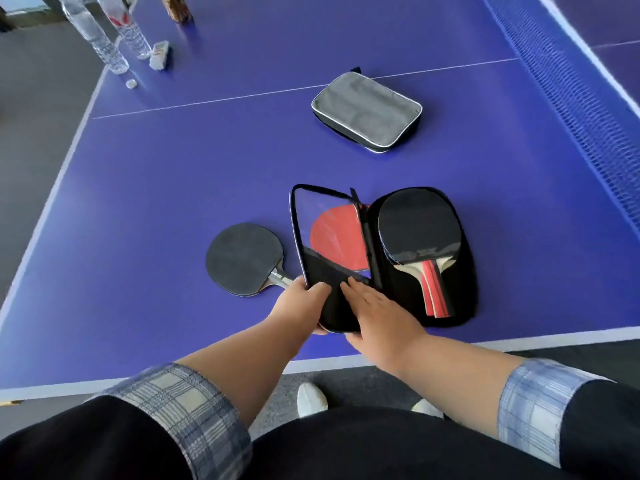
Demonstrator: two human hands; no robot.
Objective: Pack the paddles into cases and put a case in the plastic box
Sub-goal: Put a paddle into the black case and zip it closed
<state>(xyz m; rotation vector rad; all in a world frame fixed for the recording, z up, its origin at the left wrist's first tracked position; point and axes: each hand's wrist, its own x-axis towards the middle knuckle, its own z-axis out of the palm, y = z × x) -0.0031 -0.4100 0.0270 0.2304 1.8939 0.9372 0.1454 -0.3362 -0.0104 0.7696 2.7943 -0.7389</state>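
Note:
An open black paddle case (pixel 464 299) lies near the table's front edge. A black-faced paddle (pixel 419 230) with a red and pale handle rests in its right half. The case's left flap has a clear window, and a red paddle face (pixel 337 239) shows through it. My left hand (pixel 301 306) grips the flap's lower left edge. My right hand (pixel 377 317) holds the flap's lower right part, fingers flat on the black fabric. A second black paddle (pixel 244 258) lies on the table left of the case. A closed grey case (pixel 367 110) lies farther back.
The blue table-tennis table (pixel 156 202) carries two clear water bottles (pixel 114 32) and a small white packet (pixel 159 55) at the far left corner. The net (pixel 571 98) runs along the right. White shoes (pixel 311 400) show on the floor below the table's front edge.

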